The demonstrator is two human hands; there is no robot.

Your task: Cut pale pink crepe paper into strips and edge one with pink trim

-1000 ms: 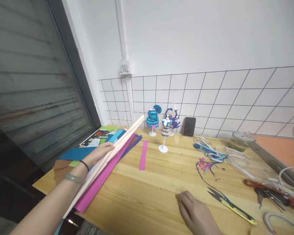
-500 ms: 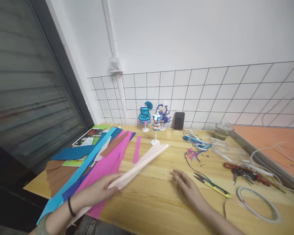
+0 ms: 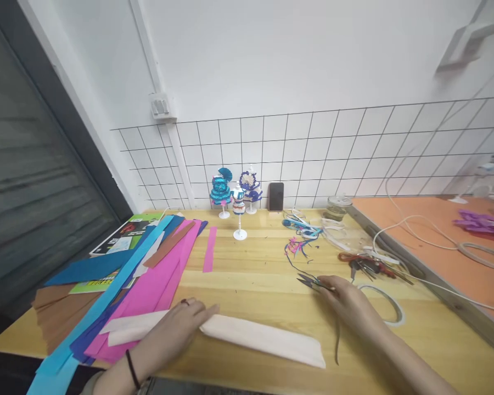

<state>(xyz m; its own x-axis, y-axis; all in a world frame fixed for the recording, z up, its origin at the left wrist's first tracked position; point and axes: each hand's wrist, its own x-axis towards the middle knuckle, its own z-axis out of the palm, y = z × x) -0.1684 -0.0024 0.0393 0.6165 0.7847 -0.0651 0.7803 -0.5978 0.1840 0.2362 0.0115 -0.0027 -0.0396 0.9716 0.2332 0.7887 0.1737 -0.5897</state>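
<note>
A long pale pink folded strip of crepe paper [image 3: 263, 338] lies flat along the near edge of the wooden table [image 3: 255, 269]. My left hand [image 3: 177, 329] rests on its left part, fingers stretched along it. My right hand [image 3: 346, 299] is on the table to the right, fingers closed around small thread snips [image 3: 308, 282] whose dark blades stick out to the left.
Pink, blue and brown paper strips [image 3: 148, 280] fan out at the left over a green booklet [image 3: 123, 236]. Three small paper-dress figures [image 3: 236, 200] and a phone [image 3: 276, 196] stand by the tiled wall. Ribbon scraps [image 3: 300, 236], red scissors [image 3: 366, 263], a white ring [image 3: 389, 304] and cables lie right.
My left hand swung the pale strip down from the paper pile and laid it flat near the table's edge. My right hand moved right and closed on the snips. The view shifted right.
</note>
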